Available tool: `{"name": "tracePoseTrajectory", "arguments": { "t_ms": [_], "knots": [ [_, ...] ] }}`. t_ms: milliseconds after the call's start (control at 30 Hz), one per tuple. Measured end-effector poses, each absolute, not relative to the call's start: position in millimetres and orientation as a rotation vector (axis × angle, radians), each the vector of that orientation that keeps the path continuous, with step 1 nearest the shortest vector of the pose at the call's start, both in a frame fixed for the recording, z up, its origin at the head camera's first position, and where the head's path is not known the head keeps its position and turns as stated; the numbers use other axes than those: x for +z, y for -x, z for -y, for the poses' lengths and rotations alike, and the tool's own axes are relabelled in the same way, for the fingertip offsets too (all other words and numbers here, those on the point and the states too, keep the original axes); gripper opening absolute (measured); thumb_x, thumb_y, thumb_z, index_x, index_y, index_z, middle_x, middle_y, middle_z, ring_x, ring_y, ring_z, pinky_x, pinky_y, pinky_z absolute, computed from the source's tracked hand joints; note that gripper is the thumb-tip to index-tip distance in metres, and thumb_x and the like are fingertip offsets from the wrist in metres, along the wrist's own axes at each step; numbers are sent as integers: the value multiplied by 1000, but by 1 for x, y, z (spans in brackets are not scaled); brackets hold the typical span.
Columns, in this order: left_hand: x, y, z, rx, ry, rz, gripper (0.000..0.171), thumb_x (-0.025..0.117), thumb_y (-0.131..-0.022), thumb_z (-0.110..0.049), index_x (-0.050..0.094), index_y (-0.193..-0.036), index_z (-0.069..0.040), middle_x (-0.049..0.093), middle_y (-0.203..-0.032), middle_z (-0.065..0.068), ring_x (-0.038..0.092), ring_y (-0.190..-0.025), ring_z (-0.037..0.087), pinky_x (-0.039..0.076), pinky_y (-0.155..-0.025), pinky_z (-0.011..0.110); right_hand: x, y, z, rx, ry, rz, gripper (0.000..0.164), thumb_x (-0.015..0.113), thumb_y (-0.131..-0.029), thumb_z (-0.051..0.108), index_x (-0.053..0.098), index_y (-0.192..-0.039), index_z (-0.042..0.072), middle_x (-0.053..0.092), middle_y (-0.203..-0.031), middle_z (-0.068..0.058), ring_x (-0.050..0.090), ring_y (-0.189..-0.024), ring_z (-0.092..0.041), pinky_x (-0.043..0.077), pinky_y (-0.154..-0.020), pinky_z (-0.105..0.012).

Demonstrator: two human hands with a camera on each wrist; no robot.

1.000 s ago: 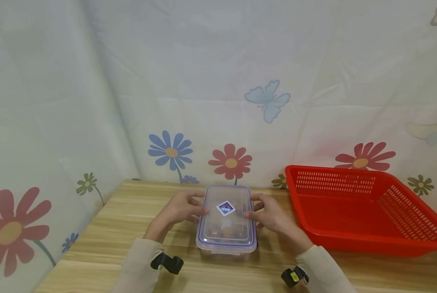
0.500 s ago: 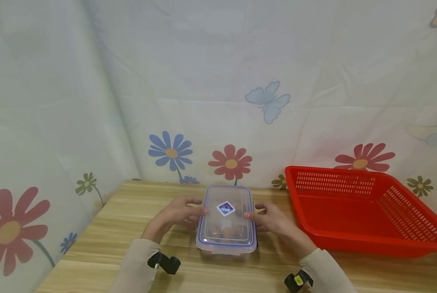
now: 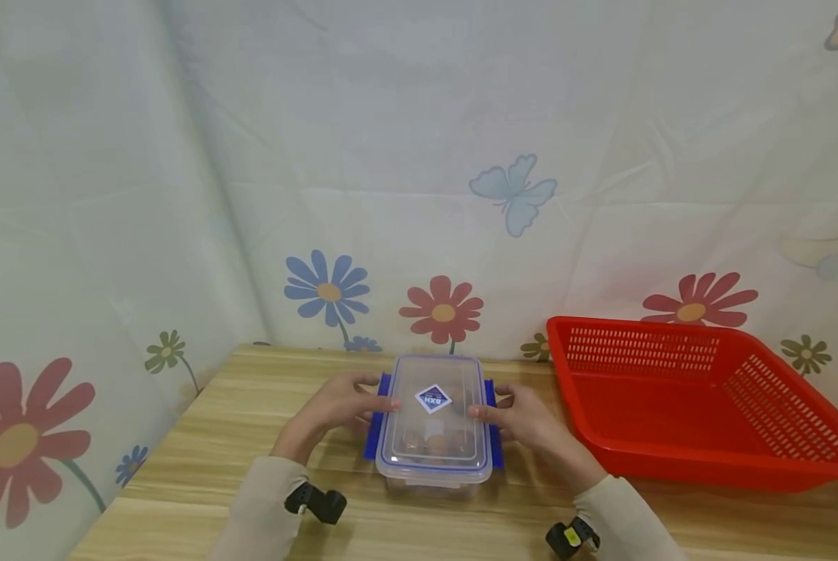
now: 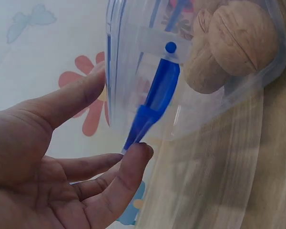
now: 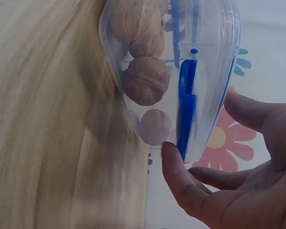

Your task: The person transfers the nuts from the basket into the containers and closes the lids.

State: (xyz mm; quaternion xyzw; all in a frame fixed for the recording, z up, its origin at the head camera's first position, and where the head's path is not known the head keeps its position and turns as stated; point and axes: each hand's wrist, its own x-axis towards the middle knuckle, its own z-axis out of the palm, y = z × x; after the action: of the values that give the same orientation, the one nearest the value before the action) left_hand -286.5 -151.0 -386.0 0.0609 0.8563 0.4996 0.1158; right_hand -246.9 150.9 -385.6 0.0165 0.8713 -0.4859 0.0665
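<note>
A clear plastic food container [image 3: 435, 436] with a blue-edged lid and a diamond-shaped sticker stands on the wooden table. Walnuts [image 5: 146, 81] show through its wall in both wrist views. On its left side, my left hand [image 3: 341, 403] has the thumb on the lid's edge and curled fingertips at a blue latch [image 4: 155, 95] that tilts outward. My right hand [image 3: 534, 418] mirrors it, thumb on the lid and fingertips at the other blue latch [image 5: 187, 105], which hangs away from the wall. The lid still sits on the container.
A red plastic basket [image 3: 699, 463] with slotted walls stands to the right of my right hand. The wooden table [image 3: 236, 436] ends at the back against a flower-printed cloth [image 3: 390, 195]. Black cameras are strapped to both wrists.
The blue latches on both long sides have swung outward and now stick out beyond the lid. Both hands shifted slightly toward me earlier, then stayed beside the container, which has not moved.
</note>
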Motion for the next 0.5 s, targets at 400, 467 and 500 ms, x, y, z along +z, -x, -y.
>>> {"name": "tracePoseTrajectory", "arguments": {
  "t_ms": [400,467,500],
  "knots": [
    [-378,283,144,1519,-206,-2543,67,91,-86,-20,61,-139,8,77,-101,16,77,-82,30,67,-71,46,-381,244,-150,-1479,-74,-2702,67,85,-93,24,55,-145,-6,70,-119,-19,75,-86,-24,66,-85,-45],
    [-377,282,143,1528,-209,-2544,65,91,-86,-18,62,-139,7,77,-102,16,77,-82,30,67,-71,46,-382,244,-150,-1484,-70,-2701,64,84,-94,22,57,-144,-5,70,-116,-17,75,-85,-23,66,-84,-44],
    [-376,281,142,1533,-210,-2544,64,91,-86,-17,63,-139,7,77,-102,16,77,-83,30,67,-71,46,-382,244,-150,-1484,-70,-2702,63,84,-94,22,58,-144,-5,70,-115,-17,75,-85,-23,66,-84,-43]
  ]
}}
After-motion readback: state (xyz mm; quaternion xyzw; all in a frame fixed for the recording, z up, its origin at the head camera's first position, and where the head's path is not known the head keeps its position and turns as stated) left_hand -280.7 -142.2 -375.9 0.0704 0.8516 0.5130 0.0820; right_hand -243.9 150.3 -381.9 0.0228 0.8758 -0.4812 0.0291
